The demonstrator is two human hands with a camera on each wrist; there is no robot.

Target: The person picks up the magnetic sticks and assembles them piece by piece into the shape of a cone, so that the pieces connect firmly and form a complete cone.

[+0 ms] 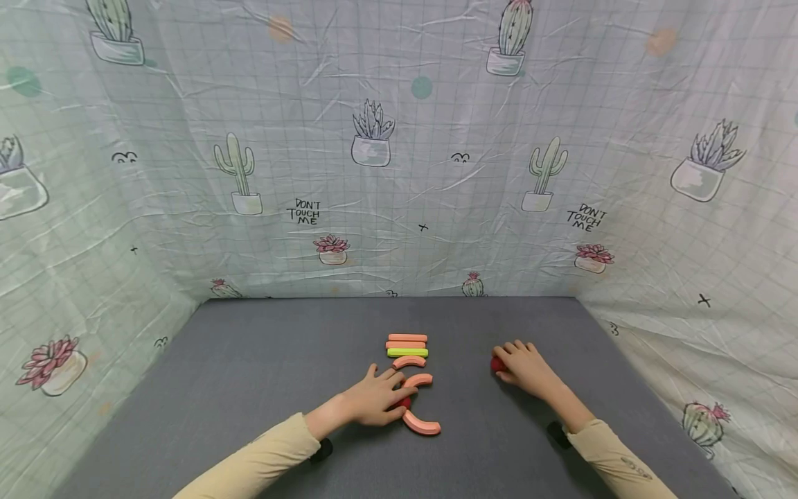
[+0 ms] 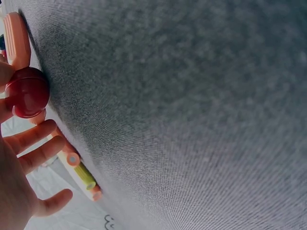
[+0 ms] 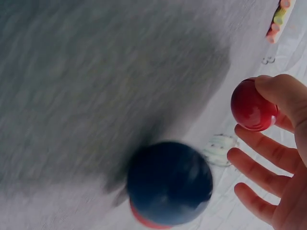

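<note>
Low in the middle of the head view we see a red ball [image 1: 406, 403], pinched between finger and thumb of the left hand [image 1: 374, 400], its other fingers spread apart. Curved orange pieces [image 1: 422, 424] lie above and below that ball. Right of centre, we see the right hand [image 1: 528, 369] pinching a second red ball [image 1: 497, 364], its remaining fingers apart. Farther up the dark gray counter [image 1: 280, 346], we find a yellow-green stick [image 1: 408, 353] below two straight orange sticks [image 1: 408, 338]. Cactus-print cloth [image 1: 424, 187] fills the upper frame.

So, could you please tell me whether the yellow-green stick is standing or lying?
The yellow-green stick is lying: its length runs sideways in the head view.
</note>
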